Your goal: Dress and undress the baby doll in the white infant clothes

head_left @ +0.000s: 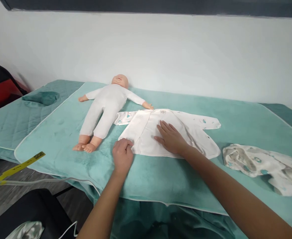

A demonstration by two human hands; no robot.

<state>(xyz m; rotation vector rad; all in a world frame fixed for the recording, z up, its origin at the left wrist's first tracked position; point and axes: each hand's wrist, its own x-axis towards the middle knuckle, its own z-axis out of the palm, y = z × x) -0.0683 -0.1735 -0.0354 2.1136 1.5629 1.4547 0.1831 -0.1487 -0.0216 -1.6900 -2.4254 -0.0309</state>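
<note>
A white baby shirt (146, 139) with small printed figures on its sleeves lies spread open on the green cover, inside up. My right hand (170, 137) rests flat on its middle, fingers stretched out. At the shirt's lower left corner, my left hand (123, 154) is closed, with its fingertips pinching the edge. A baby doll (108, 99) in a white body lies on its back to the upper left, one hand close to the shirt's collar.
A crumpled printed baby garment (262, 162) lies at the right. The green cover (160, 179) drapes over the front edge. At the lower left are a black chair (33, 205), a pale cable (48, 180) and a yellow tag (21, 166). A white wall (160, 49) stands behind.
</note>
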